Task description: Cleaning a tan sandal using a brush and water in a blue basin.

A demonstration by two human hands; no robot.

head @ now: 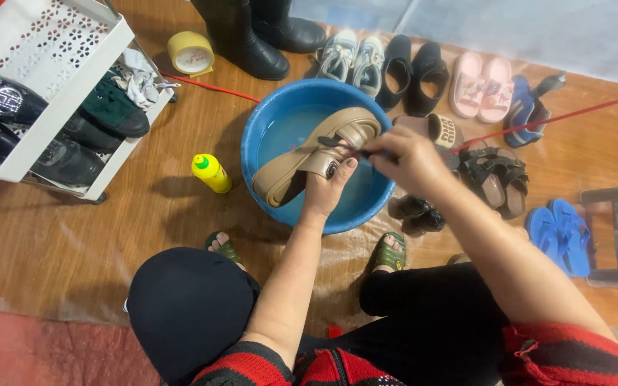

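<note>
My left hand [327, 187] grips a tan strapped sandal [314, 153] from below and holds it tilted over a blue basin [266, 118] of water. Just right of it, my right hand [407, 159] pinches a thin dark brush whose tip [332, 141] rests on the sandal's strap. Both hands hover above the basin's right half.
A yellow bottle [211, 172] lies left of the basin. At the top left stands a white shoe rack [50, 68] with dark shoes. Boots [246, 36], sneakers, black slip-ons, pink slides [481, 87], brown sandals [496, 177] and blue flip-flops [559, 236] lie around. A yellow tape roll [190, 52] sits near the rack.
</note>
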